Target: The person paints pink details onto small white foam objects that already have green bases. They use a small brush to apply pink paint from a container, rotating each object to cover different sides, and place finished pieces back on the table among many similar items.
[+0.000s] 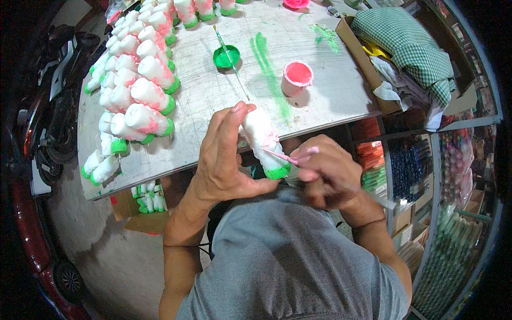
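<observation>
My left hand (226, 154) grips a white candle (260, 133) by its ends, fingertips at the top and thumb near the base. The candle leans over in front of my chest, its base painted green and a pink patch on its raised side. A thin pink paintbrush (281, 156) is pinched in my right hand (333, 170), which is slightly blurred. Its tip touches the candle's side just below the pink patch. Beyond the candle, a small cup of pink paint (297, 79) stands on the table (213, 117).
Rows of painted candles (141, 90) lie at the table's left. A second brush (229, 56) rests across a green paint bowl (226, 63). At right are a cardboard box (368, 69) with cloth (400, 42) and shelves (416, 181). Below left sits a box of candles (149, 200).
</observation>
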The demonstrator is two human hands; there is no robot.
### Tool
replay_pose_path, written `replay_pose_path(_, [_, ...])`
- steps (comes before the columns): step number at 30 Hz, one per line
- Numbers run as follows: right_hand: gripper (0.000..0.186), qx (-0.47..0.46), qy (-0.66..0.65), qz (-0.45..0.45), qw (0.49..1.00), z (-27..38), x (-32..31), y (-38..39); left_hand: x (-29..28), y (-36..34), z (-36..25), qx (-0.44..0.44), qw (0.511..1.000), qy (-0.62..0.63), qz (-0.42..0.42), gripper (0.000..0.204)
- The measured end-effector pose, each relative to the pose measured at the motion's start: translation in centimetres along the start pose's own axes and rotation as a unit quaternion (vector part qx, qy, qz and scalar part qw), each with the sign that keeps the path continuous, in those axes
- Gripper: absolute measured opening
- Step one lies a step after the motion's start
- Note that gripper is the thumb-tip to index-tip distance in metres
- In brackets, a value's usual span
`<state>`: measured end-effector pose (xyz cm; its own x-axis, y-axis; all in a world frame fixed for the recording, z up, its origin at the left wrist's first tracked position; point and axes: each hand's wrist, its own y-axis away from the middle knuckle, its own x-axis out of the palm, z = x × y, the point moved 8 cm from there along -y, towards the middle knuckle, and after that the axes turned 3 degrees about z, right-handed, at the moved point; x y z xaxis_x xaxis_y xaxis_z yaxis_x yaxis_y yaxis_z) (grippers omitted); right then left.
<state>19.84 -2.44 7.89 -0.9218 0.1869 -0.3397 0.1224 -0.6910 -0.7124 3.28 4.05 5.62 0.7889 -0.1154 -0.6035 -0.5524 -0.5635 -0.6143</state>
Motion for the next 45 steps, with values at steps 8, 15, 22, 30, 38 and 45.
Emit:
replay_pose_path(8, [0.023,0.002,0.02,0.03,0.999,0.2,-0.7,-0.2,-0.1,0.1,0.3,-0.002,1.0,0.031,0.003,0.137])
replay_pose_path(15, [0.017,-0.013,0.078,0.113,0.99,1.2,0.5,-0.3,0.0,0.3,0.6,-0.009,0.999,0.046,-0.008,0.137])
replay_pose_path(22, [0.038,0.021,0.017,0.091,0.996,-0.1,0.0,0.2,-0.4,0.4,0.5,0.0,0.997,0.068,-0.043,0.125])
replay_pose_path(30, [0.011,0.006,0.018,0.088,0.996,0.5,0.1,-0.1,-0.3,0.3,0.3,0.009,0.999,0.036,-0.02,0.133])
replay_pose_path(38, [0.017,0.0,-0.004,0.056,0.998,0.6,0.0,-0.4,-0.3,0.4,0.5,0.016,0.997,0.059,-0.055,0.124])
replay_pose_path(45, [0.015,0.022,-0.013,0.045,0.999,0.2,-0.4,-0.3,-0.3,0.3,0.6,0.014,0.995,0.079,-0.053,0.126])
